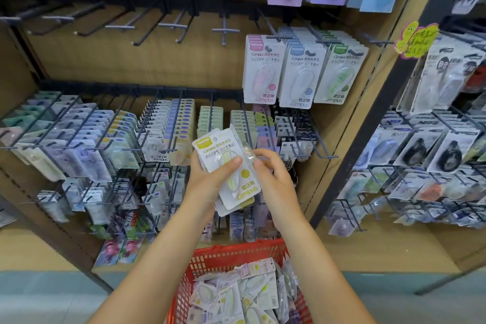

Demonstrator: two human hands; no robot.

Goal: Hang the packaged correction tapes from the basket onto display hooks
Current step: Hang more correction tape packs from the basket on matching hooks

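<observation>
Head view, facing a shelf unit (349, 118) fitted with rows of hooks. Left hand (207, 179) grasps a small stack of packaged correction tapes (231, 173), thumb curled across the front card, fingers behind; the stack is tilted, its top leaning left. Front card is white with a yellow tag at the top corner and yellow "Campus" lettering at the bottom. Right hand (273, 179) is at the right edge of the same stack, fingertips pinching the clear blister edge of a pack near its upper right. Both hands are held in front of the lower rows of stocked hooks, above the red basket (210, 263). The basket sits at the bottom centre of the view, between the forearms, and holds a loose heap of more packs (244, 294) in white, yellow and lilac. Upper row: a run of bare hooks (173, 26) across the left and middle. To the right of them on the same row, three hooks are filled with Campus cards: pink packs (261, 71), blue packs (302, 73), green packs (340, 73), side by side and slightly overlapping. A yellow paper sign (415, 39) with handwriting is stuck on the upright at the right. Further stock hangs on the adjoining rack (434, 150) at the right.
</observation>
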